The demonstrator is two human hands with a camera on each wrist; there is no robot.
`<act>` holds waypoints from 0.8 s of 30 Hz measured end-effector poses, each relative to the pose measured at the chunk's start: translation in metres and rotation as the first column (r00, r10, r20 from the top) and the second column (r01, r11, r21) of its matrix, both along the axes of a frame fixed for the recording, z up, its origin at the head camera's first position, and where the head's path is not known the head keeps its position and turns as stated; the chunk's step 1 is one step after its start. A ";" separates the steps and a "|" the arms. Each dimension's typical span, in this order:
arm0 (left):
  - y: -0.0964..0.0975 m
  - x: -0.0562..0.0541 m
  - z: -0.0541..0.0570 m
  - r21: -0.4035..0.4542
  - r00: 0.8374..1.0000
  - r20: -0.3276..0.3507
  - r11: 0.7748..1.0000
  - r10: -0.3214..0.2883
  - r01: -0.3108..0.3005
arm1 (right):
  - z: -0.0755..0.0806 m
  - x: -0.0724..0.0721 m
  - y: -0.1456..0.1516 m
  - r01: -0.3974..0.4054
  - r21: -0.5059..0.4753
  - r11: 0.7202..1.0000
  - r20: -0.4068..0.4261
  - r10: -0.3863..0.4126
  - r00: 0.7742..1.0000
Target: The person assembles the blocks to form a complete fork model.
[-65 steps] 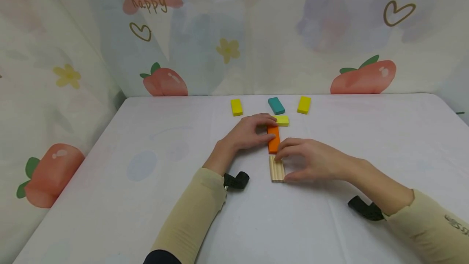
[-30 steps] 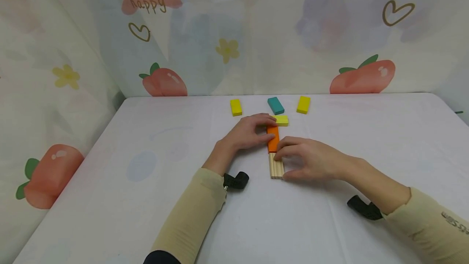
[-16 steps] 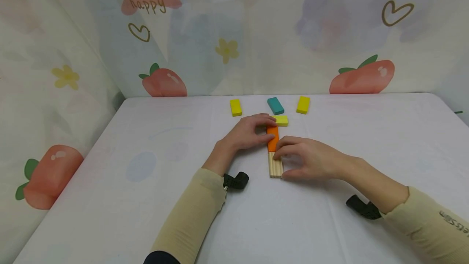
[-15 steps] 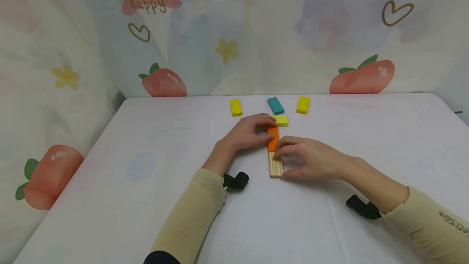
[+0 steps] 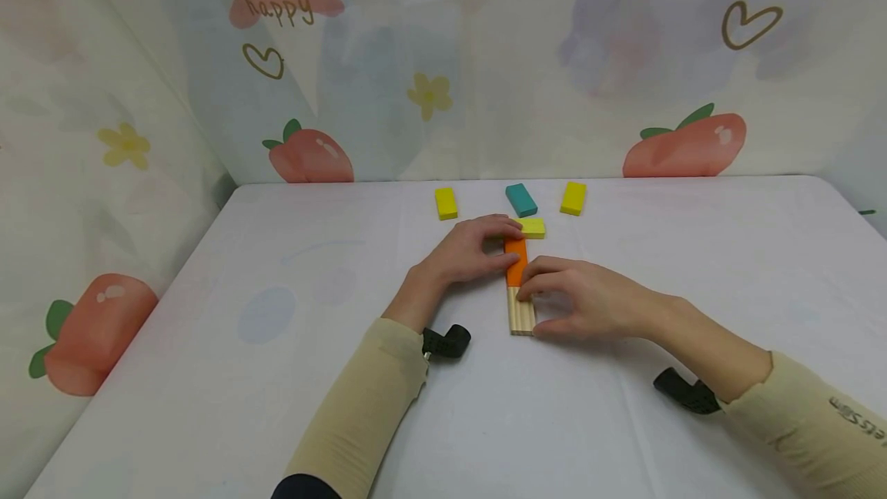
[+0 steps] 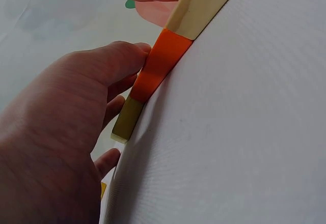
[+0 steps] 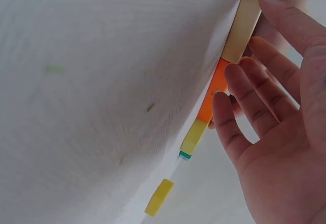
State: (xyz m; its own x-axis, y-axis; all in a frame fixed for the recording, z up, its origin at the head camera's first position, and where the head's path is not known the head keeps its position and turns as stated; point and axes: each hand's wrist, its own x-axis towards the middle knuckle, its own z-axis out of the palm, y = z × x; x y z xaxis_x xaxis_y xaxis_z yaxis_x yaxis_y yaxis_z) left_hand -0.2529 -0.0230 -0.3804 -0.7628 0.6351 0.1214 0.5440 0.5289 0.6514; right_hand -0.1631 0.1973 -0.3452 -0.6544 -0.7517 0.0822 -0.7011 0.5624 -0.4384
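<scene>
My left hand (image 5: 481,249) rests at an orange block (image 5: 514,276): the thumb touches its top, and the fingertips reach to where it meets a yellow block (image 5: 533,228) lying crosswise at its far end. My right hand (image 5: 589,299) grips a plain wooden block (image 5: 521,318), thumb at its near right corner and fingers towards its far end. Lengthwise lines run along its top; I cannot tell whether it is one piece or several laid together. The wooden block meets the near end of the orange block (image 6: 160,63), in line with it. The left hand partly covers both coloured blocks.
Beyond the row, a teal block (image 5: 522,199) lies tilted near the back edge, with a yellow block (image 5: 446,203) to its left and another yellow block (image 5: 573,198) to its right. White cloth (image 5: 527,422) covers the table. A printed curtain (image 5: 513,60) hangs behind.
Over the earlier frames my right hand has slid the wooden block away from me, and the small gap to the orange block has closed. My left hand has stayed put.
</scene>
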 end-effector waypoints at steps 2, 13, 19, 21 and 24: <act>0.000 0.000 0.000 -0.003 1.000 0.000 1.000 0.002 -0.002 | 0.000 0.000 0.000 -0.001 0.000 1.000 0.004 0.001 1.000; 0.000 0.001 0.000 0.002 1.000 0.007 1.000 0.006 -0.006 | 0.000 -0.001 0.001 -0.007 -0.004 1.000 0.011 0.007 1.000; 0.000 0.000 0.000 0.005 1.000 0.007 1.000 0.003 -0.003 | 0.000 -0.002 0.001 -0.009 -0.008 1.000 0.012 0.009 1.000; 0.000 0.000 0.000 0.004 1.000 0.010 1.000 0.004 -0.004 | 0.000 -0.002 0.001 -0.008 -0.010 1.000 0.015 0.008 1.000; 0.000 0.001 0.000 0.000 1.000 0.012 1.000 0.007 -0.007 | 0.000 -0.001 0.001 -0.005 -0.009 1.000 0.022 0.005 1.000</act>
State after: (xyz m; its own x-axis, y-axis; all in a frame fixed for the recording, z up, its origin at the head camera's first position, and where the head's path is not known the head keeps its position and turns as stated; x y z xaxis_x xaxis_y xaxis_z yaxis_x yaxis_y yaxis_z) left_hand -0.2524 -0.0230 -0.3803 -0.7684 0.6300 0.1122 0.5327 0.5326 0.6577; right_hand -0.1646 0.1981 -0.3454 -0.6521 -0.7544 0.0747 -0.6941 0.5545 -0.4590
